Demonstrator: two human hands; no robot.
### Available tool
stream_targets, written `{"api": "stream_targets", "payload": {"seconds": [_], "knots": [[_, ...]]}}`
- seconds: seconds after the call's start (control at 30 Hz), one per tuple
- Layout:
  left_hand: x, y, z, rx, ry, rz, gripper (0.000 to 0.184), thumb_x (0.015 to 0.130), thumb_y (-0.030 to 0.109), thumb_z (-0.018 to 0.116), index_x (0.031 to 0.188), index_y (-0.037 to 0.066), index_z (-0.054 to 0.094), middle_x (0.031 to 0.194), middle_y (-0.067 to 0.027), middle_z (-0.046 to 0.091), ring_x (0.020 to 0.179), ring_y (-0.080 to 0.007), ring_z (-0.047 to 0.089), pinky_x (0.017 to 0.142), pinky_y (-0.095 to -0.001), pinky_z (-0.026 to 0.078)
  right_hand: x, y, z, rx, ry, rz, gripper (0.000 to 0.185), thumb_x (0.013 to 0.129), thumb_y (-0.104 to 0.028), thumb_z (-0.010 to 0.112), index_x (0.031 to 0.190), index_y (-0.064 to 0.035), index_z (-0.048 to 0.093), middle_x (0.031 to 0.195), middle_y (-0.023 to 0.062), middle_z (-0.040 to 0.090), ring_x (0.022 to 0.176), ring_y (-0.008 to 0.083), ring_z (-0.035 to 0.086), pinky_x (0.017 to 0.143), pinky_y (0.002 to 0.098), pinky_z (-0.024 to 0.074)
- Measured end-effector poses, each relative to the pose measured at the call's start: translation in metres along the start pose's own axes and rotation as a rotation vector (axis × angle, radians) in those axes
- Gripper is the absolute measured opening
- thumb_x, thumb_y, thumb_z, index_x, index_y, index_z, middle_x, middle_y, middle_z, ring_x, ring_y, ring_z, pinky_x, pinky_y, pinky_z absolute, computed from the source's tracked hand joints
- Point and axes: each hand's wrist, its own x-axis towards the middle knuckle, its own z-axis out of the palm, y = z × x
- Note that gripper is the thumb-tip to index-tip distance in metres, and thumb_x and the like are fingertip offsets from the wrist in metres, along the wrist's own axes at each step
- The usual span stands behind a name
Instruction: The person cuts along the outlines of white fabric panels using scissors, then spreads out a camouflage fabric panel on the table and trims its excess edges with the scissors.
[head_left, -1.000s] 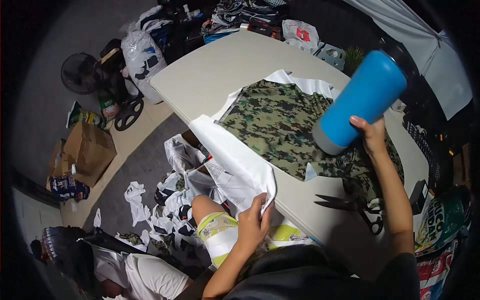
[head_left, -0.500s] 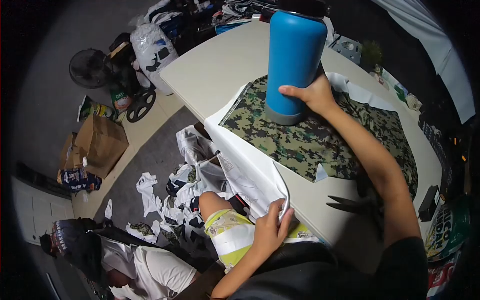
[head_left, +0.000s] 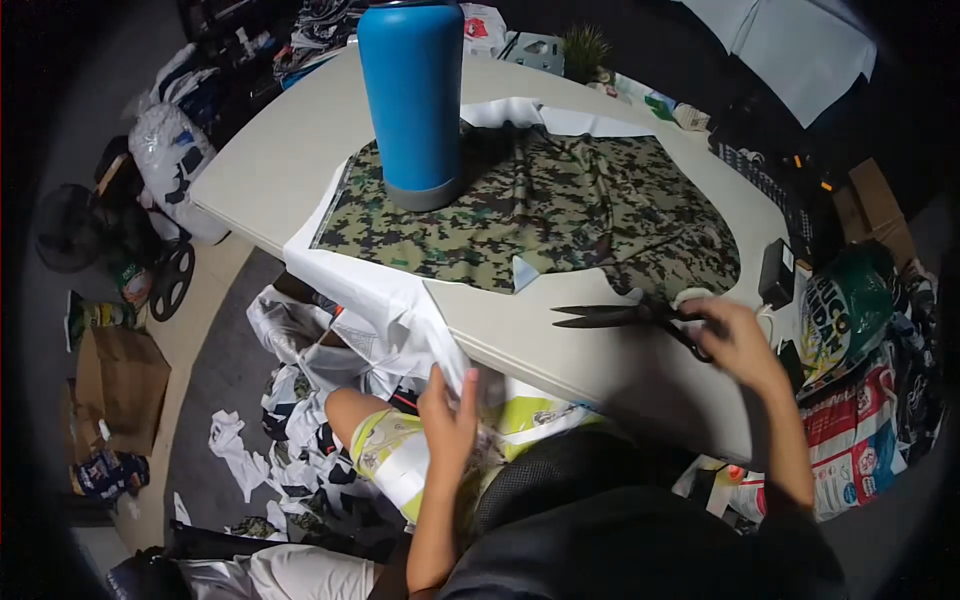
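Note:
A blue bottle (head_left: pixel 412 100) with a grey base stands upright on camouflage cloth (head_left: pixel 540 215), which lies over white cloth (head_left: pixel 365 280) that hangs off the table edge. My right hand (head_left: pixel 740 345) has its fingers curled round the handles of the black scissors (head_left: pixel 610 317), whose blades lie slightly apart on the table. Beside the hanging white cloth, below the table edge, my left hand (head_left: pixel 450 420) has its thumb and finger spread, with nothing seen between them.
The pale table (head_left: pixel 290 165) has a small black box (head_left: pixel 777 273) near its right edge. Fabric scraps (head_left: pixel 235 455) cover the floor at lower left, near a paper bag (head_left: pixel 122 385). Another person's white sleeve (head_left: pixel 310 573) shows at the bottom. Filled bags (head_left: pixel 855 450) stand at right.
The blue bottle has come down onto the camouflage cloth and my right hand has left it, moving to the scissors. My left hand has let go of the white cloth. The view has shifted right.

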Motion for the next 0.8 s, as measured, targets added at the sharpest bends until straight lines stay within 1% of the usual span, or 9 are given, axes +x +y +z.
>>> {"api": "stream_targets", "payload": {"seconds": [0.07, 0.23, 0.3, 0.43, 0.57, 0.6, 0.73, 0.77, 0.8], "knots": [[0.001, -0.02, 0.0, 0.055, -0.014, 0.028, 0.016, 0.086, 0.014, 0.056, 0.09, -0.001, 0.051, 0.068, -0.0051, 0.051, 0.06, -0.0102, 0.041, 0.055, -0.0232, 0.035, -0.012, 0.028, 0.019, -0.045, 0.137, -0.327, 0.035, 0.07, 0.002, 0.053, 0.105, -0.0001, 0.059, 0.095, 0.0088, 0.062, 0.076, 0.0199, 0.054, 0.071, 0.0268, 0.0434], [0.011, -0.028, -0.004, -0.115, 0.098, 0.024, 0.021, 0.088, 0.017, 0.053, 0.078, -0.001, 0.046, 0.062, -0.0053, 0.041, 0.057, -0.0149, 0.037, 0.055, -0.0275, 0.035, -0.01, 0.012, 0.002, 0.008, 0.07, -0.213, 0.041, 0.065, 0.003, 0.053, 0.106, -0.0002, 0.056, 0.097, 0.009, 0.062, 0.08, 0.0221, 0.054, 0.074, 0.0269, 0.0429], [0.013, -0.034, -0.004, -0.126, 0.146, 0.026, 0.021, 0.088, 0.017, 0.053, 0.078, -0.001, 0.047, 0.062, -0.0047, 0.041, 0.057, -0.0142, 0.037, 0.055, -0.027, 0.034, -0.002, 0.018, -0.014, 0.014, -0.031, -0.102, 0.041, 0.063, 0.003, 0.052, 0.104, -0.0004, 0.055, 0.098, 0.0094, 0.062, 0.079, 0.0226, 0.053, 0.073, 0.0266, 0.0421], [0.01, -0.039, -0.001, -0.185, 0.207, -0.002, 0.019, 0.09, 0.016, 0.051, 0.078, 0.0, 0.047, 0.063, -0.0029, 0.04, 0.058, -0.012, 0.035, 0.054, -0.0255, 0.032, 0.008, 0.027, -0.025, -0.198, -0.098, -0.263, 0.039, 0.061, 0.005, 0.052, 0.099, -0.0007, 0.054, 0.087, 0.0091, 0.061, 0.073, 0.0206, 0.052, 0.068, 0.0271, 0.0413], [0.008, -0.021, -0.006, -0.271, 0.19, -0.016, 0.018, 0.09, 0.015, 0.05, 0.079, 0.002, 0.047, 0.063, -0.0011, 0.042, 0.058, -0.0096, 0.035, 0.052, -0.0232, 0.031, 0.009, 0.025, -0.031, -0.251, -0.436, -0.28, 0.039, 0.059, 0.006, 0.053, 0.097, -0.003, 0.053, 0.075, 0.0062, 0.055, 0.065, 0.0177, 0.05, 0.061, 0.0267, 0.0406], [0.007, -0.015, -0.009, -0.267, 0.197, -0.031, 0.018, 0.09, 0.015, 0.05, 0.079, 0.002, 0.047, 0.063, -0.0011, 0.042, 0.058, -0.0096, 0.035, 0.052, -0.0232, 0.031, 0.009, 0.028, -0.03, -0.249, -0.454, -0.282, 0.039, 0.059, 0.006, 0.053, 0.097, -0.003, 0.053, 0.075, 0.0062, 0.055, 0.065, 0.0177, 0.05, 0.061, 0.0267, 0.0406], [0.011, 0.017, -0.02, -0.25, 0.201, -0.022, 0.015, 0.09, 0.014, 0.051, 0.082, 0.002, 0.05, 0.061, 0.0003, 0.043, 0.055, -0.0076, 0.034, 0.049, -0.0219, 0.028, 0.006, 0.038, -0.025, 0.312, -0.762, 0.056, 0.037, 0.059, 0.003, 0.058, 0.095, -0.0058, 0.053, 0.067, 0.0022, 0.049, 0.058, 0.0153, 0.047, 0.054, 0.0263, 0.0403], [0.013, 0.022, -0.022, -0.251, 0.211, -0.037, 0.015, 0.09, 0.014, 0.051, 0.082, 0.002, 0.05, 0.061, 0.0003, 0.043, 0.055, -0.0076, 0.034, 0.049, -0.0219, 0.028, 0.01, 0.039, -0.023, 0.304, -0.778, 0.058, 0.037, 0.059, 0.003, 0.058, 0.095, -0.0058, 0.053, 0.067, 0.0022, 0.049, 0.058, 0.0153, 0.047, 0.054, 0.0263, 0.0403], [0.015, 0.032, -0.025, -0.269, 0.212, -0.06, 0.014, 0.089, 0.014, 0.052, 0.083, 0.001, 0.051, 0.061, 0.0005, 0.043, 0.054, -0.0075, 0.034, 0.048, -0.0218, 0.028, 0.012, 0.038, -0.022, 0.387, -0.827, 0.158, 0.038, 0.061, 0.001, 0.058, 0.097, -0.0052, 0.052, 0.07, 0.0023, 0.05, 0.059, 0.0143, 0.047, 0.054, 0.0251, 0.0394]]}}
